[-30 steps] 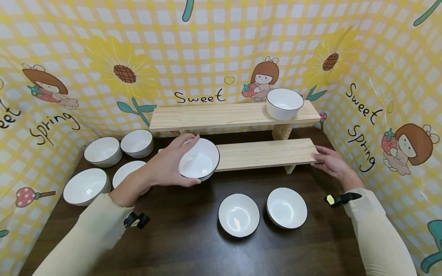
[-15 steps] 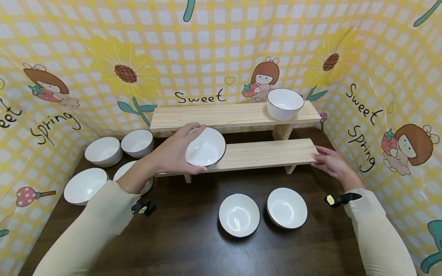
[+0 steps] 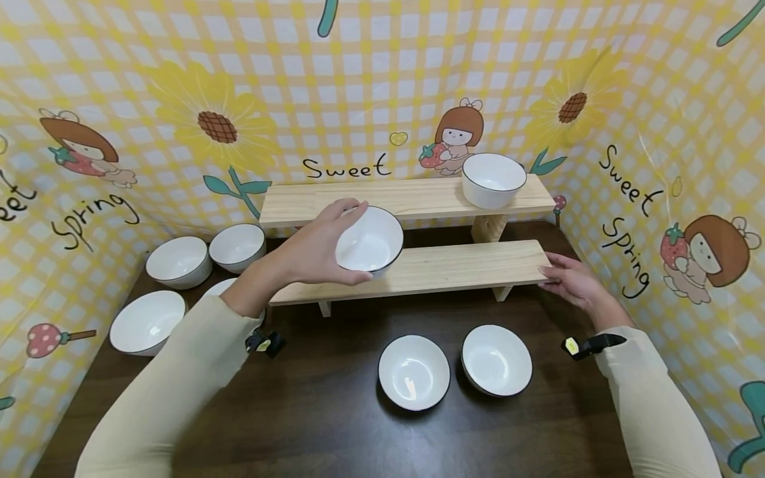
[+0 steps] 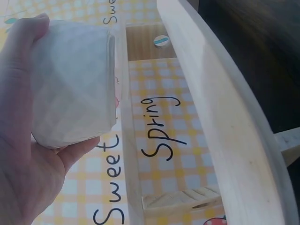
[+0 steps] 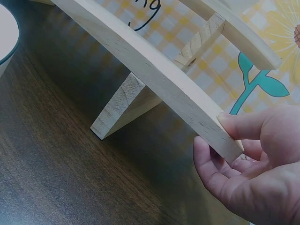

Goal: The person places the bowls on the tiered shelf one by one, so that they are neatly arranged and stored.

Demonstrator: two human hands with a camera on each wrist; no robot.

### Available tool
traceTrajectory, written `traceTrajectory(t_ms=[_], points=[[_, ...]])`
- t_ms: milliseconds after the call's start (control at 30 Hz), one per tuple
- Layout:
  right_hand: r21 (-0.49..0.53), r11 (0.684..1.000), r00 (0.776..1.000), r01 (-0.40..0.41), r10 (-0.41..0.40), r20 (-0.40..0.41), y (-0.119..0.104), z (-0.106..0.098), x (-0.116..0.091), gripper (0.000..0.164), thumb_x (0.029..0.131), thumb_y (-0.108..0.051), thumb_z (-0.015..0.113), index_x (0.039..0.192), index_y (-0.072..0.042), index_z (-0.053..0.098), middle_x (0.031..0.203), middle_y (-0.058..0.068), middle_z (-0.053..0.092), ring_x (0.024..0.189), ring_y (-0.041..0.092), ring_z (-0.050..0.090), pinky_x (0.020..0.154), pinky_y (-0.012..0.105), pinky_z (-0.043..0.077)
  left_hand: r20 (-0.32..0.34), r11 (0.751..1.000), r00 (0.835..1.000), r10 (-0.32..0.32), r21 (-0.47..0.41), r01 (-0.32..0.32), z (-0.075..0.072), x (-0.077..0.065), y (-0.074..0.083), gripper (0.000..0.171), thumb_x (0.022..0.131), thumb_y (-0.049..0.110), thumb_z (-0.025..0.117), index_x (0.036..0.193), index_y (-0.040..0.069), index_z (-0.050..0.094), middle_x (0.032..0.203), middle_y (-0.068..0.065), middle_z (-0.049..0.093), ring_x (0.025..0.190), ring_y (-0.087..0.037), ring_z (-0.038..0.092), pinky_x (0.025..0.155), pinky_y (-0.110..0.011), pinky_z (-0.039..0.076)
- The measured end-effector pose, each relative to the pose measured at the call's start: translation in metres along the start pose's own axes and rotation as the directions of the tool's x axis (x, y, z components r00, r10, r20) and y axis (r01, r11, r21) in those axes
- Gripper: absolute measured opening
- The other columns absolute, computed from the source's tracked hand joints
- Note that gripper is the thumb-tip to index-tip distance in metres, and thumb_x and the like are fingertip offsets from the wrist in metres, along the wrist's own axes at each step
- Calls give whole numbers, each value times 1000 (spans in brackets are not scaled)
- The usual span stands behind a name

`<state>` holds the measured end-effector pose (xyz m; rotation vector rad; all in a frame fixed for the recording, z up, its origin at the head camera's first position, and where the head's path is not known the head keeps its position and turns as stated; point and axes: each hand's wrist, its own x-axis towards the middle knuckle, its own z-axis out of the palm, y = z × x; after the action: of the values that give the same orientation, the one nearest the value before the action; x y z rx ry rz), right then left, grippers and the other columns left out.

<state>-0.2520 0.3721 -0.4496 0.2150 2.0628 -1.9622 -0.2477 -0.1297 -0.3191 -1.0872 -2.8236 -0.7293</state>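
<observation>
Four bowls (image 3: 147, 322) stand far left, one largely hidden by the left forearm (image 3: 248, 287). The left hand (image 3: 317, 249), spread wide, grips the raised white bowl (image 3: 373, 240) mouth-up, hiding part of the upper board (image 3: 427, 198) and lower board (image 3: 469, 267), which run left to right. Rightward come two bowls (image 3: 414, 370) on the table (image 3: 323, 405), another bowl (image 3: 493, 182) on the upper board, then the right hand (image 3: 572, 280), pinching the lower board's end.
</observation>
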Motion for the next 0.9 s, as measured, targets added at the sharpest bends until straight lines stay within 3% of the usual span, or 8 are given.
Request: traceTrajectory(t_ms=[100,400,900], points=[[-8,1000,1000,-4,4,-5,0,1,-1,74,105,-4,51,160,6,3,146,29,27,89,4,60,78,24,54,-3,1000,1000,5,-9,-5,-1,7,1,117,73,56,85,161,5,28,160,-13,28,139,-30,37,102,-49,47],[41,999,1000,-3,4,-3,0,1,0,74,104,-2,52,160,7,3,140,26,32,88,5,61,77,24,54,-3,1000,1000,3,5,-3,-6,21,6,115,73,57,83,160,5,28,160,-14,27,142,-32,35,107,-52,42],[31,999,1000,5,-5,1,1,1,1,73,105,-3,51,160,7,3,139,24,32,89,5,60,78,24,53,-10,1000,1000,2,9,-2,-9,46,5,115,75,59,81,160,3,27,161,-13,27,147,-29,29,116,-48,33]])
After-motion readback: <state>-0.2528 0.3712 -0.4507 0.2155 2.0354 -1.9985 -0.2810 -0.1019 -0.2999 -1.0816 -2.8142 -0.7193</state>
